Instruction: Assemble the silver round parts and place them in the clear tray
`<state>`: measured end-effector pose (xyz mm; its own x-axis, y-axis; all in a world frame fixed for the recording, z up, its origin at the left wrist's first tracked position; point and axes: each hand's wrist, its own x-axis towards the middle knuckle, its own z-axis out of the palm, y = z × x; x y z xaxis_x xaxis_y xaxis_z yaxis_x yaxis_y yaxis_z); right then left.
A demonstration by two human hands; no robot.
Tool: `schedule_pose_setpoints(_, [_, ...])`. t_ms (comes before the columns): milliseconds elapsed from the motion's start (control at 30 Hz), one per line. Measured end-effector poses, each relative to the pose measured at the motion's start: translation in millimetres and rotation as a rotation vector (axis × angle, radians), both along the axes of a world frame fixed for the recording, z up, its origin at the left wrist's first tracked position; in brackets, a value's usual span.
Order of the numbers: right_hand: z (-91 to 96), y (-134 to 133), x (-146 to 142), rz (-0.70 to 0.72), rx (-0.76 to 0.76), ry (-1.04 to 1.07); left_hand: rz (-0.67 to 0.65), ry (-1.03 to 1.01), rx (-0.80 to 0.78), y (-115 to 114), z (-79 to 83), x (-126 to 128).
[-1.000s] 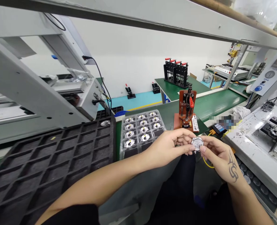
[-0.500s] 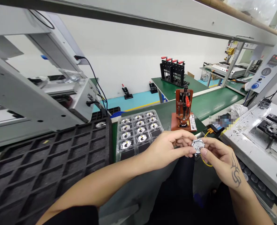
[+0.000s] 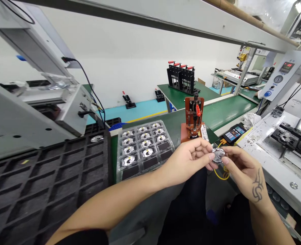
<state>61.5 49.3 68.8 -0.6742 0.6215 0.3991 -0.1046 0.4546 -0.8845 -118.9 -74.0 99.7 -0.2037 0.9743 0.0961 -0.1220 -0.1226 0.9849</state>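
Both hands hold one small round silver part over my lap, in front of the bench edge. My left hand pinches its left side with curled fingers. My right hand, with a tattoo on its back, pinches the right side. A yellow wire hangs in a loop under the part. A clear tray with several similar round parts lies just left of my left hand. A red-brown toggle-clamp fixture stands right behind the hands.
A large black foam tray with many cells fills the left. A grey machine stands behind it. A small keypad device lies right of the fixture. A white machine bed with a black jig sits at the right, a green conveyor beyond.
The view has swung slightly, so the bench shifted left in the picture. Both hands stay on the round part and have tilted it a little; the yellow wire loop shows more.
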Motion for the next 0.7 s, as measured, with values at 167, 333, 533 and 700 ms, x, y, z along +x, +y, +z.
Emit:
schedule_pose_setpoints(167, [8.4, -5.4, 5.0, 0.004, -0.025, 0.036, -0.017, -0.041, 0.022, -1.5, 3.9, 5.1])
schedule_pose_setpoints(333, [16.0, -6.2, 6.5, 0.028, -0.123, 0.039, -0.027, 0.019, 0.021, -3.3, 3.3, 4.4])
schedule_pose_setpoints(533, [15.7, -5.9, 8.5, 0.036, -0.159, 0.028, -0.048, 0.064, -0.003, -5.3, 6.3, 4.0])
schedule_pose_setpoints(700, [14.3, -5.6, 11.3, 0.046, -0.158, 0.006, -0.057, 0.046, -0.011, -6.7, 7.7, 3.4])
